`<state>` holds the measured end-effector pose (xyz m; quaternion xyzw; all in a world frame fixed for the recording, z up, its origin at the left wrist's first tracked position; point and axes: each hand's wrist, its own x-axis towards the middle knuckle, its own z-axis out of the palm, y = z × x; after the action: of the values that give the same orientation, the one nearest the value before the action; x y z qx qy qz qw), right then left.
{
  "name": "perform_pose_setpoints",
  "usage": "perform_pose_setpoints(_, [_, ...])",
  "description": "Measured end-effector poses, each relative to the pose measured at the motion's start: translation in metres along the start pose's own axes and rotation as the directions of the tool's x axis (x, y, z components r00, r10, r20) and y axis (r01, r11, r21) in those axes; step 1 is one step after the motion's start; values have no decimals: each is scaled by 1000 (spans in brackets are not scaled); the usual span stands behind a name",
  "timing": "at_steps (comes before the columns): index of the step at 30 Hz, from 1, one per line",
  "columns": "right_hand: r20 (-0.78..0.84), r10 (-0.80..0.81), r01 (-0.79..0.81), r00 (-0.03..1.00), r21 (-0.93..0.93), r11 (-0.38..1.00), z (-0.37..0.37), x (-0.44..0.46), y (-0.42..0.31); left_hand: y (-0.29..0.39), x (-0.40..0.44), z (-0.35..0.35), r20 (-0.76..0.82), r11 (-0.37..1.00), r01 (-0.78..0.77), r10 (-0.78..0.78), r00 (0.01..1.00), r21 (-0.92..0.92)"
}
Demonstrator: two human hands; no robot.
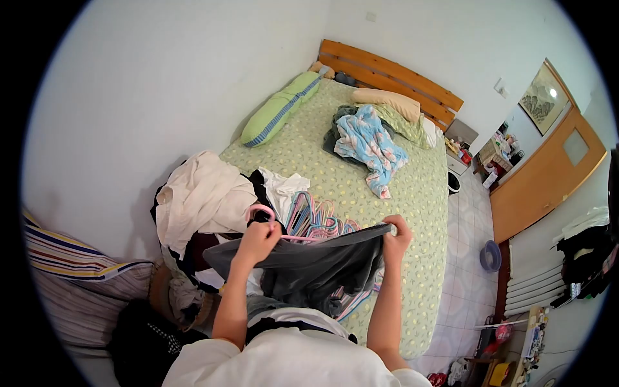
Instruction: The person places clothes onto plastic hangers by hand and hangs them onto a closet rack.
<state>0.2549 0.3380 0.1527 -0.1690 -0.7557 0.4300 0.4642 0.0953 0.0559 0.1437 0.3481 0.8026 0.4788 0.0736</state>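
Observation:
My left hand [258, 243] is closed around a pink clothes hanger [298, 238], whose hook curves up above my fingers. A dark grey garment [316, 267] drapes down in front of my body, partly over the hanger. My right hand [397, 238] pinches the garment's upper edge on the right, so the cloth is stretched between both hands. The garment's exact kind is unclear. Just beyond it, a heap of coloured clothes hangers [316, 216] lies on the bed [412, 284]. More striped hangers show below the cloth's right side.
A pile of clothes with a cream garment [203, 197] on top sits at left, near a wicker basket [161, 290]. Farther up the bed lie a blue patterned garment [374, 145] and a long green pillow [280, 113]. A purple basin [491, 256] stands on the floor at right.

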Motion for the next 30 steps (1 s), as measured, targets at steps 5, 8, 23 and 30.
perform_pose_setpoints(5, [393,1,-1,920,-2,1000,52,-23,-22,38,1,31,20,990,-140,140,990,23])
perform_pose_setpoints(8, [562,-205,323,801,-117,939,70,-34,-55,64,8,29,32,988,-147,146,989,55])
perform_pose_setpoints(23, [319,265,-252,910,-83,964,8,-30,-28,44,-20,-49,-189,930,-8,83,979,367])
perform_pose_setpoints(30, [237,44,20,970,-258,966,17,-47,-41,37,-34,-82,-306,935,48,67,950,352])
